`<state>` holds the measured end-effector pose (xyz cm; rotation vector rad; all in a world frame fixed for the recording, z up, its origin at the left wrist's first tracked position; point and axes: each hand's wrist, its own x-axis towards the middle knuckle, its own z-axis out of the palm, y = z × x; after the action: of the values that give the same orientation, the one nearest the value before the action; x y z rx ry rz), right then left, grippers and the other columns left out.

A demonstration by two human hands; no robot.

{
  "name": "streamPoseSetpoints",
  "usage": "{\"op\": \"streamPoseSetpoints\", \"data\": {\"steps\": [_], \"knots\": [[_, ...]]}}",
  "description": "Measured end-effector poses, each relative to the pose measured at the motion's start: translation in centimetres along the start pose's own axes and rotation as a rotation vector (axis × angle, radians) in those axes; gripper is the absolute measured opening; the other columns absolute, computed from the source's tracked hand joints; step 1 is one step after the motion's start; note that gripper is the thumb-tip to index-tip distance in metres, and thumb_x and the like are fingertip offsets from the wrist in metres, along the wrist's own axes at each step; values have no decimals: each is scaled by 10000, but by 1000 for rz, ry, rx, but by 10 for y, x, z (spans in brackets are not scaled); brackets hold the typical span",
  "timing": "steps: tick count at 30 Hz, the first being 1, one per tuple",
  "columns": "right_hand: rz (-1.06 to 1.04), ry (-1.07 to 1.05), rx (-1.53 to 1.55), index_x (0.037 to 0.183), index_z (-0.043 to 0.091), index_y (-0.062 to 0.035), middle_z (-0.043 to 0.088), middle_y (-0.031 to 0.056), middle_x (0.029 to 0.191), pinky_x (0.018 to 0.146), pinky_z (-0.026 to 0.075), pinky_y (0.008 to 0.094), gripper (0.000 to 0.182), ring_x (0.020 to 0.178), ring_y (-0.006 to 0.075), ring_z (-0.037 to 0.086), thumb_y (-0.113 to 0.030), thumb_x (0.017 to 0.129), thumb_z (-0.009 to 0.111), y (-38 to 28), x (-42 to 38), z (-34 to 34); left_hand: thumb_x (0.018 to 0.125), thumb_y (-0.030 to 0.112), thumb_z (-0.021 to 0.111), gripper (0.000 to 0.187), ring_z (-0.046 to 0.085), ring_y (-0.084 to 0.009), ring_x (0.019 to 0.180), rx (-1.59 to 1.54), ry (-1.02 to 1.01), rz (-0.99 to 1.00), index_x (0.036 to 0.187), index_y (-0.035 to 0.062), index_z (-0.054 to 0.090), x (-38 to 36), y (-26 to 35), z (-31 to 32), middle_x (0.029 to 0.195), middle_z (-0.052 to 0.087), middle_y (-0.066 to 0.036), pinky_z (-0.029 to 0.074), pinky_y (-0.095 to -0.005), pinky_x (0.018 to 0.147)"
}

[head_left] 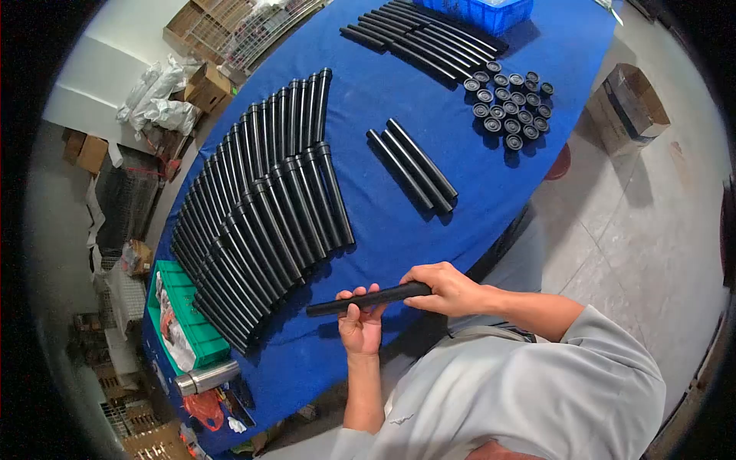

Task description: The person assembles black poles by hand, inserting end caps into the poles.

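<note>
A black tube (372, 299) is held nearly level over the table's near edge. My left hand (362, 322) grips it near its left part, thumb in front and fingers behind. My right hand (448, 290) is wrapped round its right end, which is hidden in the palm. Beyond my hands, three loose black tubes (412, 167) lie side by side on the blue cloth (368, 100). To the left, two overlapping rows of black tubes with wider upper ends (268, 222) fan across the cloth.
Round black caps (512, 107) cluster at the upper right, beside more tubes (422, 38) and a blue basket (491, 11). A green crate (207, 326) and a metal flask (207, 378) are at the lower left. An open cardboard box (629, 107) stands on the floor.
</note>
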<state>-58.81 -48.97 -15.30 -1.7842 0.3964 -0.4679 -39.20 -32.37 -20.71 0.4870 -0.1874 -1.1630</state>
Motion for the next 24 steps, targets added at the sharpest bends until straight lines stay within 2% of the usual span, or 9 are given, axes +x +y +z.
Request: {"op": "streamPoseSetpoints", "data": {"steps": [4,7,10,13,14,17,18,19,24], "knots": [[64,-4,-5,1081,650,11,674,197,871,670,521,447,311,777,371,680,-191,869,756,1,0,2,987,90,658,276,625,-391,1259,21,37,28,1259,109,617,-4,-8,-5,1308,677,-152,546,-595,1045],[-36,7,-89,1130,659,6,677,169,904,691,535,405,324,829,330,688,-173,881,764,12,3,5,988,94,659,268,613,-391,1275,27,76,24,1252,97,614,-5,-8,-6,1310,672,-166,529,-590,1069],[-123,76,-163,1154,653,-5,668,163,939,705,543,409,333,886,353,679,-155,878,767,13,1,10,954,41,691,300,594,-414,1292,4,121,-6,1232,85,588,1,-7,7,1285,671,-203,537,-587,1059],[-195,34,-262,1169,653,-24,653,158,959,715,552,418,329,921,368,665,-141,881,763,-1,3,10,942,32,701,324,582,-424,1302,-34,7,-34,1238,78,577,2,-7,-6,1296,659,-225,523,-578,1078],[-124,0,-257,1157,638,-2,665,196,974,776,559,427,345,953,374,675,-150,870,761,-10,1,6,932,21,708,337,582,-434,1296,-67,10,-27,1237,73,572,0,-7,-10,1303,651,-236,523,-586,1075],[19,-20,-1,1205,645,-11,702,131,927,697,561,340,365,808,214,694,-161,900,777,-10,7,0,940,25,703,332,565,-437,1317,-49,-20,-46,1242,65,571,-3,-6,-7,1316,651,-226,490,-592,1109],[361,-124,287,1207,645,1,723,101,908,669,555,299,369,722,130,669,-182,916,779,-12,7,-2,940,22,702,330,565,-439,1316,-48,-14,-37,1239,65,569,-4,-7,-7,1311,653,-226,493,-591,1106],[347,-123,293,1176,654,7,723,70,857,636,554,294,337,667,119,667,-187,927,771,-8,8,0,940,20,701,329,565,-441,1315,-44,-9,-28,1236,66,566,-4,-8,-7,1305,656,-227,496,-591,1104],[327,-138,222,1137,651,24,704,64,765,624,558,302,301,684,134,697,-174,933,751,-5,7,4,917,25,729,342,584,-439,1291,8,20,-5,1218,81,576,-4,-9,-6,1268,664,-225,530,-588,1068]]}}
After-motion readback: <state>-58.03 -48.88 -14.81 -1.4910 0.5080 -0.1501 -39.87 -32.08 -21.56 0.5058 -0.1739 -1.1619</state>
